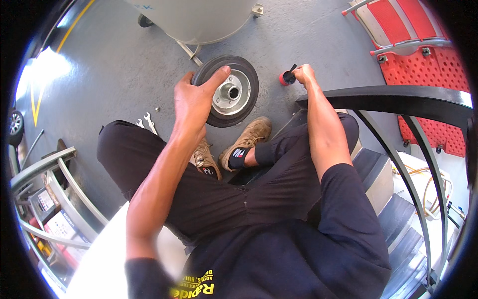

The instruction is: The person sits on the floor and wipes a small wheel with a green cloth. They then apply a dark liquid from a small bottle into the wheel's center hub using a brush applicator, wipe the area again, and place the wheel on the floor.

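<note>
My left hand grips a small wheel with a black rubber tyre and a metal rim, thumb over the near face and fingers behind the tyre. At the wheel's centre is a hollow metal hub. To the right, my right hand is closed on the dark handle of a brush or spatula. Its lower end is inside a small red open tub with dark contents. The tool's tip is hidden in the tub. Both hands are apart, in front of my knees.
Two open-end spanners and a small metal nut lie on the grey floor. A large pale drum on wheels stands ahead. Black railing curves past my right arm. Red creepers stand at right; a metal rack at left.
</note>
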`<control>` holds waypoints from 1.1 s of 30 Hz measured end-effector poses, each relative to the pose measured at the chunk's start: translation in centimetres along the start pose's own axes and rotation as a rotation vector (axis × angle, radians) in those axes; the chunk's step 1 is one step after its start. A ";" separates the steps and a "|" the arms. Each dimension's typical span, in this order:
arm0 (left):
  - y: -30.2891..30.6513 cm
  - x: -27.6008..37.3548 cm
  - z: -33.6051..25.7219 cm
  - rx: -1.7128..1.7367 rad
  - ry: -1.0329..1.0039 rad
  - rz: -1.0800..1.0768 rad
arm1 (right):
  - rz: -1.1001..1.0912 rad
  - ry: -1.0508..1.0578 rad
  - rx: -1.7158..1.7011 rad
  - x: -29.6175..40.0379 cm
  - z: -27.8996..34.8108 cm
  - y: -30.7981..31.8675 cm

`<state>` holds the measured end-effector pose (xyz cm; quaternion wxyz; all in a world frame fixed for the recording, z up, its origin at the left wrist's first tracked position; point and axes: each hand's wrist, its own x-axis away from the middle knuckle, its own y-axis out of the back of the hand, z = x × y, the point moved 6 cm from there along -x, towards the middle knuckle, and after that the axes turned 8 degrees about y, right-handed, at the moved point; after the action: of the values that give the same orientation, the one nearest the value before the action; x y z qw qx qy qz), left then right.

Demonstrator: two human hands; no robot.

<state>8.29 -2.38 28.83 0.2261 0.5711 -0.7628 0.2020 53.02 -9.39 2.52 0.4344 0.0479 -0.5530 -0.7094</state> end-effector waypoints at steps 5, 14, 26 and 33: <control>-0.7 -0.3 0.2 0.021 -0.008 0.049 | -0.146 -0.011 0.118 -1.0 -2.7 0.6; -0.4 -0.3 0.3 0.013 -0.008 0.029 | 0.150 -0.023 -0.119 0.9 -0.2 -1.1; 0.0 -0.8 0.8 0.007 -0.007 0.007 | 0.194 -0.018 -0.201 3.0 2.4 -0.9; -0.1 -0.7 0.6 0.003 -0.010 0.020 | 0.241 0.009 -0.162 3.0 2.5 -1.8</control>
<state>8.54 -2.19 27.96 0.2193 0.5651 -0.7691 0.2026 48.78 -9.49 3.19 0.5212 -0.0511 -0.4936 -0.6943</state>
